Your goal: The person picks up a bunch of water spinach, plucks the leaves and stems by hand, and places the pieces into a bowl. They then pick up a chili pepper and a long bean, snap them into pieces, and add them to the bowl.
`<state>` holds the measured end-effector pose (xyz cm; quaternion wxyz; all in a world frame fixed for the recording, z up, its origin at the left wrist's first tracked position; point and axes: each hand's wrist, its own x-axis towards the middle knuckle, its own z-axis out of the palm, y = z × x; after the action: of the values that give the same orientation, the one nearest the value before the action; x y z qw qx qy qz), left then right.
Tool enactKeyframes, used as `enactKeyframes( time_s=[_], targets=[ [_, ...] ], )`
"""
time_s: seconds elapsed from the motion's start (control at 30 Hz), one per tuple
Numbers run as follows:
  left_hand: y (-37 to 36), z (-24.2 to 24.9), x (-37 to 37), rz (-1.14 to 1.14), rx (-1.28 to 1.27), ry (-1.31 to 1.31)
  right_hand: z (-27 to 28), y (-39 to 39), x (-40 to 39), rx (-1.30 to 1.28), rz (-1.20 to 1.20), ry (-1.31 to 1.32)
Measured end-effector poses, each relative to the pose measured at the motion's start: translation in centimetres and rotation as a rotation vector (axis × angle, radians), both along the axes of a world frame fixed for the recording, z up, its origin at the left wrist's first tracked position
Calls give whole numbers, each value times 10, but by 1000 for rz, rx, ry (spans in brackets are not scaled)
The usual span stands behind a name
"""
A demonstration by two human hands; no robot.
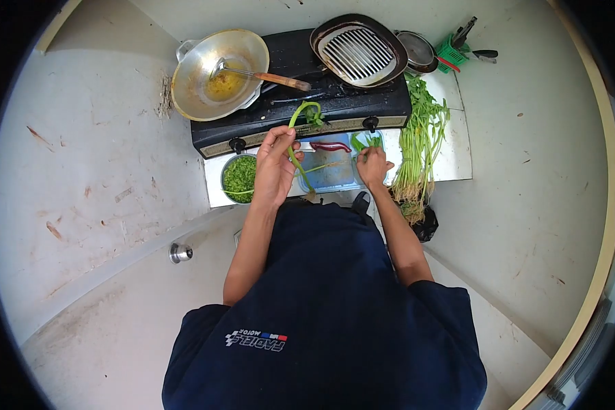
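Observation:
My left hand point(275, 167) is closed round a long green stalk point(296, 117), raised in front of the stove; its leafy top bends over to the right and its root end hangs low over the blue tray point(331, 179). At the tray's right side my right hand point(372, 166) has its fingers bent together at some green leaves point(364, 141); whether it grips them is unclear. A knife with a red handle point(330, 146) lies across the back of the tray. Left of my left hand stands a bowl of chopped greens point(239, 178).
A black stove point(287, 106) carries a wok point(191, 75) with a wooden-handled ladle point(280, 80) and a grill pan point(359, 51). At the right lie a bunch of rooted greens point(420, 137), a small pot point(417, 49) and a green utensil basket point(449, 53).

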<state>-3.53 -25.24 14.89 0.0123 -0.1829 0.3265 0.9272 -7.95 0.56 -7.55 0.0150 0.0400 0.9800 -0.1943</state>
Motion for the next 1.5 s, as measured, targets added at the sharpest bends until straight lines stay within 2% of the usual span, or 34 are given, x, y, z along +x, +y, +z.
enactKeyframes(
  time_s=[0.17,0.27,0.57,0.87,0.97,1.07,1.17,1.37,1.43,1.5],
  targets=[
    [-6,0,1,5,-24,-2,-16,4,13,121,76,-99],
    [-6,-1,1,18,-34,-11,2,8,19,64,121,-92],
    [20,-3,-2,-5,6,-10,-4,37,20,114,255,-50],
    [41,-2,-4,-23,-39,-12,-11,43,9,87,199,-61],
    [48,1,-5,-1,-30,-24,4,45,10,-43,216,-50],
    [56,2,-5,4,-21,-25,33,40,9,-280,183,33],
    [68,3,-6,-21,-13,7,91,32,2,-717,155,-14],
    [98,7,-10,-134,-54,99,219,10,3,-1226,143,-52],
    [108,6,-10,-158,-92,113,241,4,6,-1327,99,86],
    [121,4,-9,-171,-254,198,245,3,4,-1447,26,197]
  ],
)
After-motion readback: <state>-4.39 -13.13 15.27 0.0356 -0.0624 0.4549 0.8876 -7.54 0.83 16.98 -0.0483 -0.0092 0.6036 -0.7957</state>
